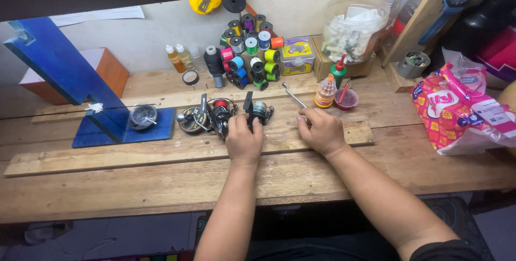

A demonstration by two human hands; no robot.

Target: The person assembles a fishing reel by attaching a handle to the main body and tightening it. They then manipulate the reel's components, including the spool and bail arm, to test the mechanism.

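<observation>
both hands on the wooden workbench (161, 186), one at a fishing reel, one at a metal rod.

the left hand (243, 142) is closed around the dark fishing reel (257, 111), fingers curled together on its body; the reel sits at 12 o'clock from that hand, on a loose wooden plank (107, 156). the right hand (321, 131) rests at 3 o'clock of the reel, fingertips pressed on the lower end of a thin metal rod (293, 95) (exact pinch cannot be told). two more reels (207, 116) lie at 9 o'clock; stacked thread spools (250, 51) stand at 12 o'clock.
</observation>
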